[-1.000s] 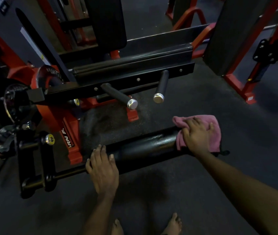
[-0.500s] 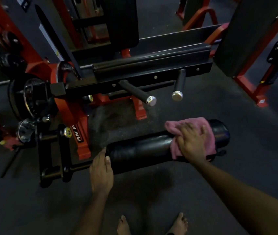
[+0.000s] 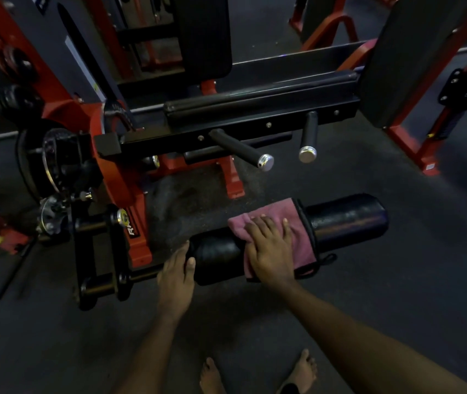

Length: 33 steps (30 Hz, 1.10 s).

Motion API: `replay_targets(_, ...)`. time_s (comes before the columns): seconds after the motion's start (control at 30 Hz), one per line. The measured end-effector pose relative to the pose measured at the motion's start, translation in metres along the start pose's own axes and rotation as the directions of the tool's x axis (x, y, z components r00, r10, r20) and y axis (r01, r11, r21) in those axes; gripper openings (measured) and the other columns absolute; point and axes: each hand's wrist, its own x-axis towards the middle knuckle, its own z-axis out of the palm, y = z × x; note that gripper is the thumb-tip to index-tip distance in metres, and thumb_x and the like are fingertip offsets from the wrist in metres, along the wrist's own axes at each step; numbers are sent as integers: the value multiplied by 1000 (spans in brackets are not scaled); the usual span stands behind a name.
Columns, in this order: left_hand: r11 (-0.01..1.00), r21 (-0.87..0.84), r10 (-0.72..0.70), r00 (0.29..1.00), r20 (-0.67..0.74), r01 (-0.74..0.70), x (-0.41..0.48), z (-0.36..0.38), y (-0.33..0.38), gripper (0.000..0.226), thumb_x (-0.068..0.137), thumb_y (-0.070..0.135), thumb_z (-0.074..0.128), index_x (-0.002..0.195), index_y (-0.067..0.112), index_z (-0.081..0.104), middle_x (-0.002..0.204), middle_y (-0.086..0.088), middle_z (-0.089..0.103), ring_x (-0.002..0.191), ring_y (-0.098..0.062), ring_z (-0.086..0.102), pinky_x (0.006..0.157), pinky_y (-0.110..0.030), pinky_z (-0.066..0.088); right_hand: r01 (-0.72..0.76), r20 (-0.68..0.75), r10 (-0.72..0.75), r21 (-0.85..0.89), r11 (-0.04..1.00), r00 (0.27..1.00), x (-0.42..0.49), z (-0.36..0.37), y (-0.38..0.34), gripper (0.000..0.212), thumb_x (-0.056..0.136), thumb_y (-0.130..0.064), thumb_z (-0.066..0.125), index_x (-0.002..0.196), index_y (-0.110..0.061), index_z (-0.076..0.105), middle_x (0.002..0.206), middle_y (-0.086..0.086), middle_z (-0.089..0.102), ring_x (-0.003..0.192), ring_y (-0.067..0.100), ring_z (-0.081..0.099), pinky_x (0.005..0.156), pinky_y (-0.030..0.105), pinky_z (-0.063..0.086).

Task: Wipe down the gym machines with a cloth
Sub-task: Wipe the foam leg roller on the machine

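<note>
From the head view, our right hand (image 3: 269, 251) lies flat on the pink cloth (image 3: 300, 220), fingers straight and slightly spread, pressing it onto the black roller pad (image 3: 346, 220). The cloth drapes over the pad's top and near side, under the palm and out past the fingertips. Our left hand (image 3: 175, 271) rests against the pad's other end, fingers straight and close together, thumb touching the pad; it grips nothing.

We judge the main risk to be the pad turning on its bar (image 3: 146, 277). Only a flat left hand steadies it, so a firm stroke may spin the pad rather than scrub it. The cloth is only pressed, not gripped, so it could bunch under the palm or slide off the far side. Its dark hanging loop (image 3: 326, 258), just beyond the little finger, might snag. The left fingertips sit near the black bracket (image 3: 118, 282), where a shifting arm could pinch them. Our bare feet (image 3: 302, 371) stand just below both wrists, exposed if the arm drops.
</note>
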Motion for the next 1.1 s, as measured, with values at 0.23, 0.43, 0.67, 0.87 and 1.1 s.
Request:
replay_targets(0.23, 999, -13, 51, 988, 146, -50, 4, -16, -13, 65, 95, 64, 24, 154, 37, 35, 155, 12, 42, 142, -11, 39, 114, -44, 33, -313, -78, 310, -36, 949, 948, 24, -23, 63, 49, 93, -39, 36, 131, -25, 63, 141, -1, 60, 142, 20, 43, 121, 61, 5)
replay_targets(0.43, 982, -187, 96, 947, 306, -40, 15, -37, -21, 41, 108, 37, 42, 148, 37, 39, 152, 14, 40, 142, -8, 37, 117, -25, 27, -223, -98, 223, 13, 975, 970, 22, 4, -30, 39, 86, -37, 42, 110, -24, 70, 114, -4, 71, 116, 22, 59, 109, 53, 31)
replay_targets(0.67, 983, -181, -9, 986, -166, -22, 28, -53, 10, 32, 108, 20, 36, 127, 17, 62, 123, -7, 67, 114, -23, 62, 95, -36, 48, -10, 12, 5, 427, 904, 1000, 12, 15, -95, 27, 98, -42, 53, 116, -28, 68, 120, -11, 69, 117, 11, 58, 114, 46, 31)
replay_targets(0.87, 988, 131, 119, 926, -357, -77, 7, 8, 111, 39, 99, 37, 40, 112, 16, 69, 120, -7, 68, 117, -30, 57, 102, -51, 40, -406, -391, 508, 318, 857, 767, 12, -35, 60, 37, 90, -27, 47, 112, -6, 69, 113, 15, 70, 107, 37, 63, 98, 49, 49)
replay_targets(1.1, 901, 419, -70, 990, -122, 116, 2, 99, 187, 72, 82, 76, 49, 143, 39, 52, 160, -7, 38, 149, -45, 21, 110, -80, -4, -503, -162, 500, 29, 864, 851, 14, -43, 152, 42, 106, -25, 42, 145, -13, 54, 159, 13, 41, 152, 34, 25, 120, 52, 24)
